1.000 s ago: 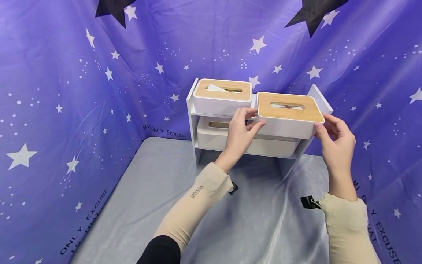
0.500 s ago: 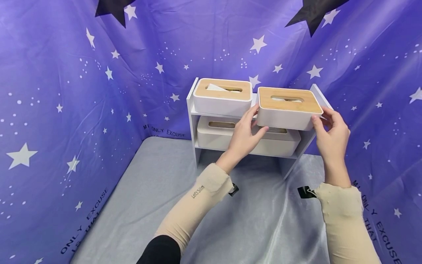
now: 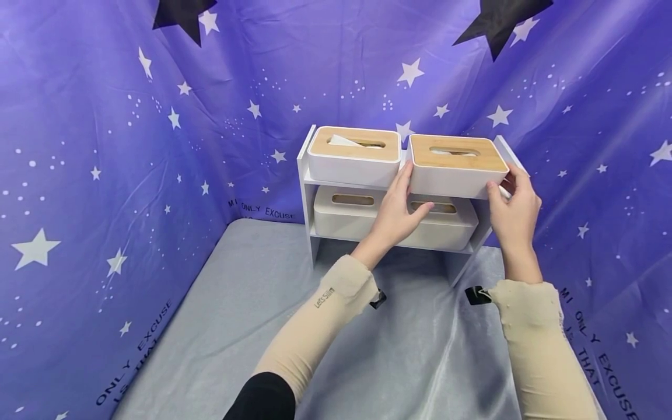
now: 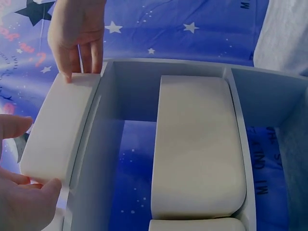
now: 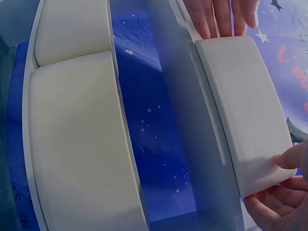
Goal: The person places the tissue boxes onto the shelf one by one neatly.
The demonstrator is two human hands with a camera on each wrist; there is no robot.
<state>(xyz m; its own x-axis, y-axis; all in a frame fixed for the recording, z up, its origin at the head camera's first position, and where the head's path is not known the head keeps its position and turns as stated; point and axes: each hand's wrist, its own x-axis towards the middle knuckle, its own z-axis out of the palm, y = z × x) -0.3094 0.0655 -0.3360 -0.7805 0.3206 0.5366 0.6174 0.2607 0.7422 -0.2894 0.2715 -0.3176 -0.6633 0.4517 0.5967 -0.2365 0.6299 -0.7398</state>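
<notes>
A white tissue box with a wooden lid (image 3: 457, 156) sits at the right of the shelf's top level, a bit of tissue in its slot. My right hand (image 3: 517, 213) grips its right end, thumb on the front corner and fingers round the end. My left hand (image 3: 396, 213) touches the box's left end with outstretched fingers, its thumb spread away from the front face. In the right wrist view, the right thumb (image 5: 284, 160) presses the front of the box (image 5: 250, 110). A matching tissue box (image 3: 354, 144) stands to the left on the same level.
The white two-level shelf (image 3: 306, 175) stands on a grey cloth (image 3: 262, 303). Two cream tissue boxes lie on its lower level, the left one (image 3: 341, 221) beside the right one (image 3: 446, 230). Blue star-printed curtains (image 3: 105, 146) hang behind and at both sides.
The right tissue box has moved back and slightly left onto the top level. My right hand has moved left with it, and my left thumb has come away from its front.
</notes>
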